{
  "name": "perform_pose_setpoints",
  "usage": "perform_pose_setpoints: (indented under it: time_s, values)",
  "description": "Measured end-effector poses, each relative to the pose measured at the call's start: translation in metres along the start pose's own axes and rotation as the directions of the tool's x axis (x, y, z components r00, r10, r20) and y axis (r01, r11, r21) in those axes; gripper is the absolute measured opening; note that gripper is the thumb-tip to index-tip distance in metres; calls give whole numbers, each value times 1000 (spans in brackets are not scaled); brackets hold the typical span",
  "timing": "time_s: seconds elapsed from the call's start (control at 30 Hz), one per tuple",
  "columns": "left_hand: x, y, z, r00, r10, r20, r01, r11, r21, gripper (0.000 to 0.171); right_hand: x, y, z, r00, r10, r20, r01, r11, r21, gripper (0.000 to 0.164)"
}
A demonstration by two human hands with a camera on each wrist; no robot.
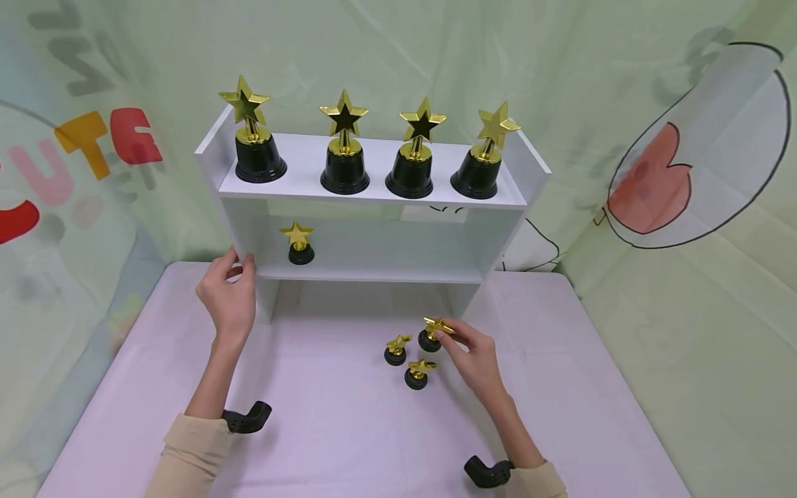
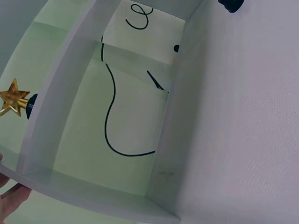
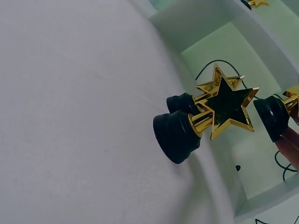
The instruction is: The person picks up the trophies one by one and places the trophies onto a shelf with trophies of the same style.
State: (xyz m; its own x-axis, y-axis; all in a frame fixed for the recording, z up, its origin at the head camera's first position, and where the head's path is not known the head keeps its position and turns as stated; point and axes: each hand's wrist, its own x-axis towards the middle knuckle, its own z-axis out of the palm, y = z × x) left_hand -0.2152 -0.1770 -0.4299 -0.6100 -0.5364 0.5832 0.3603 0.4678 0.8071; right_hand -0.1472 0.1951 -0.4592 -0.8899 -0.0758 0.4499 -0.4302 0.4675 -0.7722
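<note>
1. R grip (image 1: 476, 356) pinches the held trophy (image 1: 429, 340) by its gold star, i.e. narrow, not wide. Trophy is in front of the shelf unit (image 1: 398, 263), twd the unit's R end; can't tell if its base is on the counter (image 1: 336, 429) or just off it.
2. L grip (image 1: 227, 297) holds the shelf unit's L side panel (image 1: 241, 227) at the front edge, prob. to steady it.
3. Left loose trophy (image 1: 395, 356) & near loose trophy (image 1: 416, 378) stand upright in front of the shelf unit, a bit R of its middle, just beside the held one.
4. Small shelved trophy (image 1: 301, 253) is upright on the shelf unit's mid board, nr its L end; 4 big trophies (image 1: 345, 169) stand along the unit's top board.
5. Step in hand looks like a pick-up. Best: firm pinch nr the neck, b/c a star-tip hold may let the base swing.
6. Lift straight up 1st, clear of both loose ones; a sideways drag could tip them.
7. Nr the shelf unit, mind board edges: base level, slow approach from the front, no bump. L grip steady, w/o pushing the panel.
</note>
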Motion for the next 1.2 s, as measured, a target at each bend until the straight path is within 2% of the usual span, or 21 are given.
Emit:
perform_pose_setpoints:
  time_s: [0.1,0.33,0.4,0.6,1.2]
  values:
    - [0,0,0,1000,1,3,-1,1000,-4,17,1,-2,0,1000,0,7,0,1000,-12,18]
    - [0,-1,1,1000,0,3,0,1000,4,16,4,25,6,999,-43,18,43,999,-14,22]
    - [0,-1,1,1000,2,3,-2,1000,6,16,5,27,6,998,-56,22,56,998,-2,23]
    - [0,-1,1,1000,-5,1,5,1000,7,12,12,20,6,997,-68,38,67,998,15,24]
    - [0,-1,0,1000,-3,0,3,1000,9,19,49,-12,17,967,-221,128,218,975,38,24]
